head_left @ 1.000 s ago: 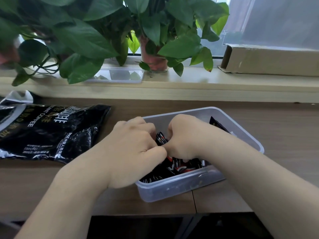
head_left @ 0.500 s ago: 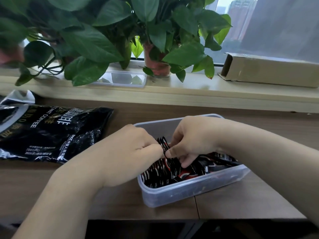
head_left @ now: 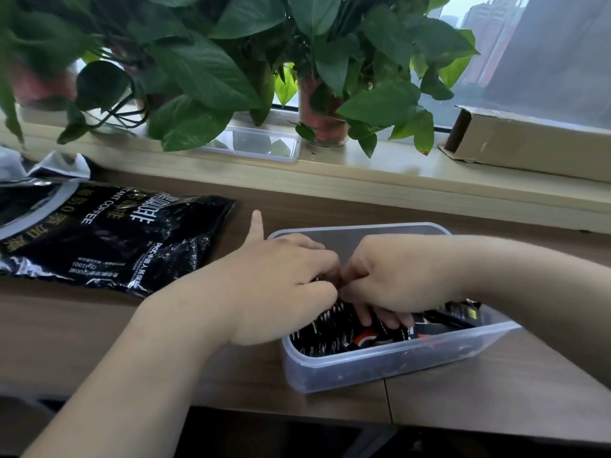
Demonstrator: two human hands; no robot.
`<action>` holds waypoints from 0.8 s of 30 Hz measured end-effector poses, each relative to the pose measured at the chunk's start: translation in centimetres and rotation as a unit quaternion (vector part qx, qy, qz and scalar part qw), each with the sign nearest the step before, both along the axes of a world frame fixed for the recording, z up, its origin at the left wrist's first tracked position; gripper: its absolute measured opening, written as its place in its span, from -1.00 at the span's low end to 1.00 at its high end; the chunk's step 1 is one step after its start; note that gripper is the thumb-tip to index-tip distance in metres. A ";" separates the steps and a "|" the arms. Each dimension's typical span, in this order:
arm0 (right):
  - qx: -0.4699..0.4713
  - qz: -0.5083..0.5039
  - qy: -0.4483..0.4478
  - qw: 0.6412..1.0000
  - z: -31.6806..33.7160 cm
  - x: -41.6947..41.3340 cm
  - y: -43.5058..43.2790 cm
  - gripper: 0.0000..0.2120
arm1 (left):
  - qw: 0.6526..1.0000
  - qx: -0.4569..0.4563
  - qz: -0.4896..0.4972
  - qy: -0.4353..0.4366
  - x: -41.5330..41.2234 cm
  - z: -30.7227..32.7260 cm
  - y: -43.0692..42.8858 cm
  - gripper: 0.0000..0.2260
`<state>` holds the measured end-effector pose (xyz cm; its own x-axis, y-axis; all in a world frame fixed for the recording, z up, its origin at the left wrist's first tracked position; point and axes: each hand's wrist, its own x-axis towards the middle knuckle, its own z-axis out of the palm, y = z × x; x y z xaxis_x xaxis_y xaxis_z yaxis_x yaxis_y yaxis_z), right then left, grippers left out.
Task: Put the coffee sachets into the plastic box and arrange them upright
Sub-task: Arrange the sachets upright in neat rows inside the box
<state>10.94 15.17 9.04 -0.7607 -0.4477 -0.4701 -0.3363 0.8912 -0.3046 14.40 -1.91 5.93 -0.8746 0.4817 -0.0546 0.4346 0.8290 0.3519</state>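
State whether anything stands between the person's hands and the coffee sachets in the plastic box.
Nothing visible does: the left hand and right hand are inside the open plastic box, touching the coffee sachets.

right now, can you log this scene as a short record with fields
container: plastic box, open, on the table
contents: coffee sachets, left ones upright in a row, right ones lying loose
left: left hand grips sachets in the row
right: right hand, fingers curled into the sachets, touching the left hand
nearby: black coffee bag lying left of the box
behind: plants, cardboard box
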 end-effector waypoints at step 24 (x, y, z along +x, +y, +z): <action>0.023 0.249 0.120 0.961 -1.6 -2.9 2.4 -0.71 | 0.994 -0.107 0.020 -0.016 0.0 0.2 1.6 -0.51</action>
